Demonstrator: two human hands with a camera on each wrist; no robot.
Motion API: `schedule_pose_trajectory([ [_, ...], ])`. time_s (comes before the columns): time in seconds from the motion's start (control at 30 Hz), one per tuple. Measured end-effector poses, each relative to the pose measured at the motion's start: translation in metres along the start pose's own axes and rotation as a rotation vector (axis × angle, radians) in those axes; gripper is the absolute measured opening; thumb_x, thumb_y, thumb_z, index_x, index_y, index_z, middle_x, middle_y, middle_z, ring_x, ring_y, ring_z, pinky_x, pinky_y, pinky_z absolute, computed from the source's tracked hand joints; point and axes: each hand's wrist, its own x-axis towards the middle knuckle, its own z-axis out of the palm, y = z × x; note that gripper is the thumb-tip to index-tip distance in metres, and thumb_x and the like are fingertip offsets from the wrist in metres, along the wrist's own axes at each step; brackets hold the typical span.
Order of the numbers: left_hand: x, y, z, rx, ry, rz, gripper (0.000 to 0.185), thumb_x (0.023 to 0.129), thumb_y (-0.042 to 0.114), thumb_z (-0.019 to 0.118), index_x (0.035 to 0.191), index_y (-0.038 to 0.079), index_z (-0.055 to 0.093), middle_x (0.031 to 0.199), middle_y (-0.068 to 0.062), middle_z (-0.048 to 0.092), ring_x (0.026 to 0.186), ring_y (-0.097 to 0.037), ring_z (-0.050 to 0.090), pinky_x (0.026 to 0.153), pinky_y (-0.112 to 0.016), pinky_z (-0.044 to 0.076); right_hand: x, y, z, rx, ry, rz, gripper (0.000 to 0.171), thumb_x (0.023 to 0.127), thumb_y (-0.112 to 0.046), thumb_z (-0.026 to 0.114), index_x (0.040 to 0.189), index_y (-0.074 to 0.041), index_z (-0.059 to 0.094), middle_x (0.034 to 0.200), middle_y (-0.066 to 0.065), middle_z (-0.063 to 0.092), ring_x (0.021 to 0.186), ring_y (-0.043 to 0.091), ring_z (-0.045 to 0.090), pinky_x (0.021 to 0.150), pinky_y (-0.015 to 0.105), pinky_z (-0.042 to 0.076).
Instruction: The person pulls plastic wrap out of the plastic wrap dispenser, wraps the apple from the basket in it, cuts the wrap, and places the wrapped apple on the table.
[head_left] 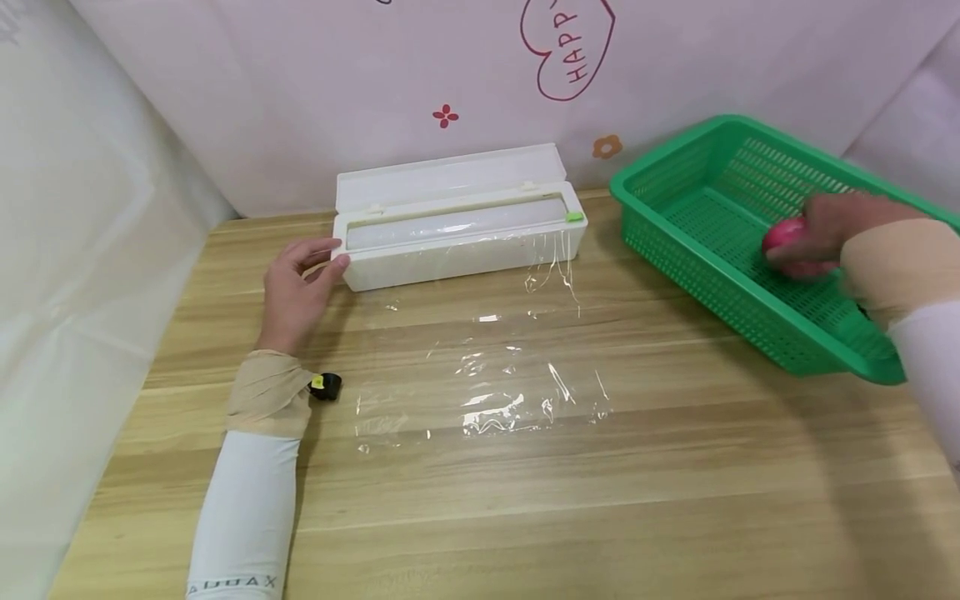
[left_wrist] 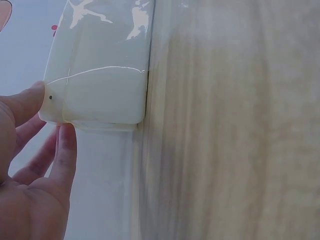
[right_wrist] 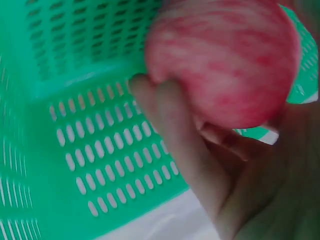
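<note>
My right hand (head_left: 832,229) grips a red apple (head_left: 786,240) inside the green basket (head_left: 705,275). In the right wrist view the apple (right_wrist: 225,60) shows pink and red streaks, with fingers curled round its underside. At the back of the table sits a white cling film box (head_left: 457,265), its lid (head_left: 450,179) tipped back and the film roll (head_left: 457,223) showing. My left hand (head_left: 296,292) pinches the box's left end, with thumb and fingertips at its top corner in the left wrist view. Clear cling film (head_left: 495,375) runs from the box across the table toward me.
The wooden table (head_left: 525,517) reaches up to a pale patterned backdrop (head_left: 315,92). A green slider (head_left: 574,217) is on the box's right front edge. Along the left side hangs a white cloth (head_left: 82,292). The basket's raised walls stand round my right hand.
</note>
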Motion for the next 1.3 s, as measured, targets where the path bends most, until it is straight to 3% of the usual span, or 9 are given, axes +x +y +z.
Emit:
schedule_pose_trajectory([
  [0.1, 0.0, 0.0, 0.001, -0.006, -0.004, -0.01, 0.038, 0.101, 0.022, 0.072, 0.134, 0.003, 0.07, 0.137, -0.009, 0.061, 0.128, -0.022, 0.062, 0.112, -0.031, 0.054, 0.0, 0.0, -0.005, -0.021, 0.074, -0.034, 0.081, 0.093, -0.065, 0.06, 0.113, 0.013, 0.053, 0.091, 0.025, 0.063, 0.081, 0.038, 0.06, 0.064, 0.049, 0.051],
  [0.23, 0.0, 0.0, 0.002, -0.014, -0.007, -0.019, 0.038, 0.102, 0.022, 0.072, 0.134, 0.003, 0.07, 0.137, -0.009, 0.06, 0.128, -0.022, 0.061, 0.113, -0.031, 0.053, -0.018, -0.022, -0.02, 0.01, 0.221, -0.054, 0.084, 0.09, -0.069, 0.066, 0.119, 0.009, 0.054, 0.093, 0.023, 0.065, 0.078, 0.034, 0.059, 0.056, 0.041, 0.046],
  [0.4, 0.001, 0.0, 0.002, -0.007, -0.007, -0.018, 0.039, 0.102, 0.023, 0.072, 0.135, 0.002, 0.069, 0.137, -0.009, 0.06, 0.129, -0.023, 0.061, 0.114, -0.033, 0.053, -0.047, -0.061, -0.044, 0.049, 0.418, -0.066, 0.09, 0.086, -0.065, 0.073, 0.135, 0.008, 0.05, 0.114, 0.034, 0.06, 0.091, 0.046, 0.058, 0.052, 0.043, 0.047],
  [0.53, 0.001, 0.0, 0.002, 0.004, -0.002, -0.018, 0.04, 0.102, 0.023, 0.072, 0.135, 0.002, 0.069, 0.137, -0.01, 0.06, 0.13, -0.024, 0.061, 0.114, -0.033, 0.053, -0.064, -0.091, -0.054, 0.062, 0.516, -0.169, 0.085, 0.085, -0.059, 0.078, 0.134, 0.005, 0.053, 0.118, 0.033, 0.059, 0.101, 0.047, 0.055, 0.061, 0.049, 0.049],
  [0.67, 0.001, 0.0, 0.001, -0.002, -0.002, -0.02, 0.039, 0.102, 0.023, 0.072, 0.135, 0.002, 0.069, 0.136, -0.009, 0.059, 0.131, -0.024, 0.061, 0.114, -0.033, 0.052, -0.081, -0.13, -0.055, 0.074, 0.552, -0.251, 0.082, 0.084, -0.06, 0.079, 0.135, 0.0, 0.056, 0.124, 0.03, 0.059, 0.106, 0.048, 0.054, 0.077, 0.063, 0.053],
  [0.8, 0.002, 0.0, 0.001, -0.008, -0.001, -0.027, 0.039, 0.102, 0.022, 0.072, 0.135, 0.002, 0.069, 0.136, -0.009, 0.059, 0.131, -0.024, 0.061, 0.115, -0.033, 0.052, -0.095, -0.173, -0.047, 0.07, 0.605, -0.361, 0.082, 0.082, -0.061, 0.082, 0.137, -0.005, 0.059, 0.127, 0.026, 0.06, 0.109, 0.048, 0.059, 0.084, 0.068, 0.055],
  [0.9, 0.001, 0.001, 0.001, -0.013, -0.001, -0.035, 0.039, 0.102, 0.022, 0.072, 0.135, 0.003, 0.069, 0.138, -0.01, 0.058, 0.131, -0.024, 0.061, 0.114, -0.033, 0.053, -0.101, -0.201, -0.037, 0.071, 0.64, -0.46, 0.08, 0.08, -0.058, 0.085, 0.137, -0.007, 0.06, 0.126, 0.024, 0.061, 0.103, 0.047, 0.066, 0.08, 0.066, 0.06],
  [1.07, 0.002, 0.002, 0.002, -0.015, 0.0, -0.04, 0.039, 0.102, 0.023, 0.072, 0.135, 0.003, 0.069, 0.139, -0.011, 0.057, 0.131, -0.024, 0.061, 0.115, -0.033, 0.052, -0.109, -0.241, -0.018, 0.1, 0.578, -0.535, 0.08, 0.081, -0.058, 0.085, 0.14, -0.012, 0.058, 0.126, 0.016, 0.061, 0.095, 0.039, 0.071, 0.075, 0.059, 0.065],
  [1.3, 0.004, 0.001, 0.006, -0.013, -0.004, -0.037, 0.039, 0.102, 0.024, 0.072, 0.134, 0.003, 0.069, 0.139, -0.012, 0.059, 0.13, -0.024, 0.061, 0.115, -0.036, 0.052, -0.112, -0.276, 0.014, 0.119, 0.571, -0.66, 0.081, 0.075, -0.059, 0.088, 0.137, -0.016, 0.06, 0.122, 0.01, 0.063, 0.089, 0.027, 0.071, 0.073, 0.045, 0.066],
])
